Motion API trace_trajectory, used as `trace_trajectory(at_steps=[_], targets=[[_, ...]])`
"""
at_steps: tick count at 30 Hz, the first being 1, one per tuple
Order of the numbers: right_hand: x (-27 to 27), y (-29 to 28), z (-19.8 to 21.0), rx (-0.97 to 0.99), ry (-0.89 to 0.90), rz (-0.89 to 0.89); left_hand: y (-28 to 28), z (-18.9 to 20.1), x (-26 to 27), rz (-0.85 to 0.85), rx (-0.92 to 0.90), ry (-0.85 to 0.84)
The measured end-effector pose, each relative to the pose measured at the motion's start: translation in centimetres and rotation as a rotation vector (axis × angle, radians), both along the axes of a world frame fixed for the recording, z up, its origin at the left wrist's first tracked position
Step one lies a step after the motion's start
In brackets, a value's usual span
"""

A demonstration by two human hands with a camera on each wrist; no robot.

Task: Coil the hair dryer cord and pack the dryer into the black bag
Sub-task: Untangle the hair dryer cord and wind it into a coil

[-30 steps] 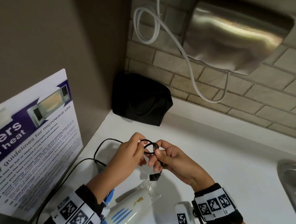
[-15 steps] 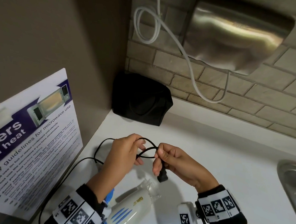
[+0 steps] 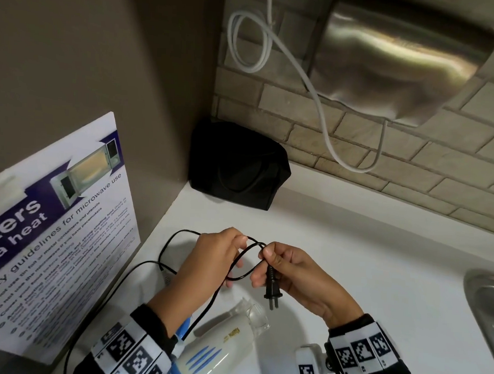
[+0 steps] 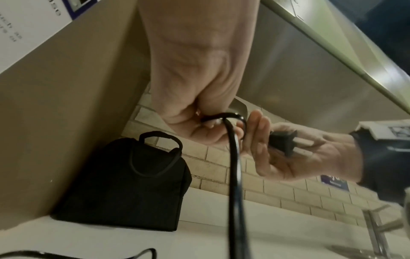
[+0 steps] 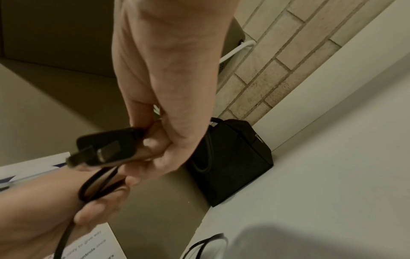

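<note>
A cream hair dryer with blue stripes lies on the white counter below my hands. Its thin black cord forms a loop held between both hands above the counter. My left hand pinches the loop's left side. My right hand pinches the cord just above the black two-pin plug, which hangs down; the plug also fills the right wrist view. More cord trails over the counter to the left. The black bag stands shut in the back corner; the black bag shows its handles.
A microwave safety poster leans on the left wall. A steel hand dryer with a white cable hangs on the brick wall behind. A metal sink rim is at the right edge.
The hands have drawn slightly apart, so the small tight loop has widened into a larger one. The plug now hangs lower from my right hand, pins down.
</note>
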State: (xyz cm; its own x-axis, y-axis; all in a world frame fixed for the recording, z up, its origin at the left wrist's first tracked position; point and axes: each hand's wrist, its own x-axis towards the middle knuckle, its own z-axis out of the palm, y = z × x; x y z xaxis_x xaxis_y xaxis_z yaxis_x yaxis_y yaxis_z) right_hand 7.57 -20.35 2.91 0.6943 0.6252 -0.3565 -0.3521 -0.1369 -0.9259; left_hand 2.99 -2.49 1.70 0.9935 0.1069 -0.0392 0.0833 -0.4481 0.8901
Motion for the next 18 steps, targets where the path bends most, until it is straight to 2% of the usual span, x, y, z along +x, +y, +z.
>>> trace_trajectory(at_steps=[8,14,18], targets=[[-0.4,-0.6,-0.7,0.152,0.023,-0.009,0.7,0.1,0.6,0.193,-0.159,0.018],[-0.8,-0.7,-1.1,0.056,-0.113,-0.043,0.9,0.2,0.9,0.269,-0.199,0.039],[-1.0,-1.0,-1.3,0.072,-0.123,-0.091,1.0,0.6,0.8,0.228,-0.309,0.077]])
